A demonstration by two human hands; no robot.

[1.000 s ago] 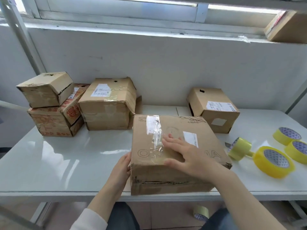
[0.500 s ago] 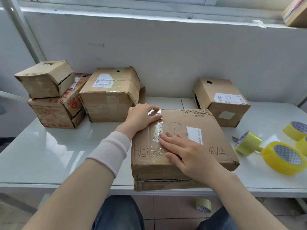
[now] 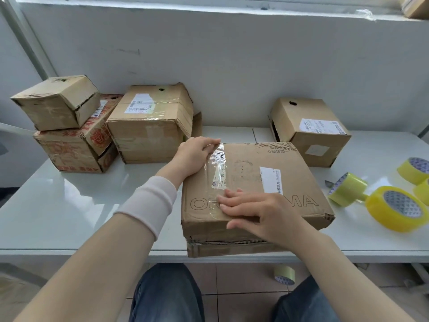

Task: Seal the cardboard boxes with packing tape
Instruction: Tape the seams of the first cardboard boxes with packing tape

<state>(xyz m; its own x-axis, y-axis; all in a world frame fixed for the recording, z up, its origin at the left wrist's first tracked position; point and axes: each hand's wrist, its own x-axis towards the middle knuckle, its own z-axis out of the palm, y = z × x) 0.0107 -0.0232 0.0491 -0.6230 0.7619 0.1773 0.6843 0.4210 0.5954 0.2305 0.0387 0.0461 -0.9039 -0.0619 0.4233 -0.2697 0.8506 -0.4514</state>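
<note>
A flat cardboard box (image 3: 253, 166) lies at the table's front edge, with a strip of clear tape (image 3: 217, 169) running front to back along its left part. My left hand (image 3: 195, 152) rests on the box's far left corner, fingers straight over the tape's far end. My right hand (image 3: 257, 210) lies flat on the box top near its front edge, fingertips pressing the tape. Yellow tape rolls (image 3: 394, 205) lie on the table to the right of the box, none of them held.
Three taped boxes (image 3: 148, 126) are grouped at the back left, one of them stacked on another, and one box (image 3: 308, 131) stands at the back right by the wall. The white table (image 3: 69, 201) has bare surface on the left. A tape roll (image 3: 284, 274) lies on the floor.
My left hand went from the box's near left side up to its far left corner, onto the tape. My right hand stays pressed on the tape near the front.
</note>
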